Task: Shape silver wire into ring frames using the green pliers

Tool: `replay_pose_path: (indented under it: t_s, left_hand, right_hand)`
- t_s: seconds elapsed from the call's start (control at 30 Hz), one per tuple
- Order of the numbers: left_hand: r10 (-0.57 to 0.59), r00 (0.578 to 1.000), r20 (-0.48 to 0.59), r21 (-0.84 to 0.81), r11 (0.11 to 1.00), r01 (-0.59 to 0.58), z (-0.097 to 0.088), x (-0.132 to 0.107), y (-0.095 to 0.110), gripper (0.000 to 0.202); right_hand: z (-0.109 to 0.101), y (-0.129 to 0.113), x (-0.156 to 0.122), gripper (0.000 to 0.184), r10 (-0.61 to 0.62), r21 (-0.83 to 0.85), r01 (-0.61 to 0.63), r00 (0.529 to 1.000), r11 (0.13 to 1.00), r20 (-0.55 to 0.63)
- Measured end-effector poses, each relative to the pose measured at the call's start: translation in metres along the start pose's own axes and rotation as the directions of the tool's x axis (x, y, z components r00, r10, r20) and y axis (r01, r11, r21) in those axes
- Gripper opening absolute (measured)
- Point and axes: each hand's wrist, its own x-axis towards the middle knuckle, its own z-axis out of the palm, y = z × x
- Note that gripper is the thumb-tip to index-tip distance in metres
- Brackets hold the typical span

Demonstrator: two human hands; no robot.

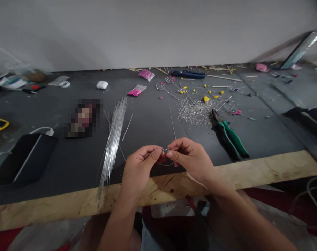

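Note:
My left hand (140, 165) and my right hand (191, 157) meet above the near edge of the dark table (69, 164). Both pinch a small bent wire piece (165, 150) between thumb and fingertips; a thin wire loop with something reddish hangs just below it. A long straight wire (172, 122) rises from the pinch point toward the back. A bundle of long silver wires (113, 139) lies to the left of my left hand, reaching over the wooden table edge (265, 169).
Green-handled pliers (230, 136) lie to the right. Behind them sit a heap of cut wire scraps (197, 111), yellow beads, pink bead bags (137, 91) and a blue tool (187, 74). A black device (27, 157), a white earbud case (102, 84) and clutter lie left.

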Motion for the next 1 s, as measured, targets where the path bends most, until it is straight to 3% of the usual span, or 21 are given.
replay_pose_path:
  t_s: [0.37, 0.67, 1.0]
  left_hand:
    - [-0.017, 1.0, 0.024, -0.019, 1.0, 0.018, -0.0021, 0.0005, -0.0022, 0.007]
    - [-0.014, 0.998, 0.061, 0.093, 0.996, 0.009, -0.0028, 0.0002, 0.0018, 0.008]
    - [0.011, 0.996, 0.083, 0.281, 0.959, -0.034, -0.0042, 0.0007, 0.0029, 0.011]
  right_hand:
    - [-0.0011, -0.003, -0.0006, 0.02, 0.017, 0.013, -0.017, 1.0, 1.0, 0.008]
    - [-0.0044, -0.0039, -0.0006, 0.02, 0.043, -0.021, -0.042, 0.998, 0.999, 0.053]
    - [-0.007, -0.0021, 0.0005, 0.019, 0.007, -0.175, 0.003, 0.998, 0.985, 0.06]
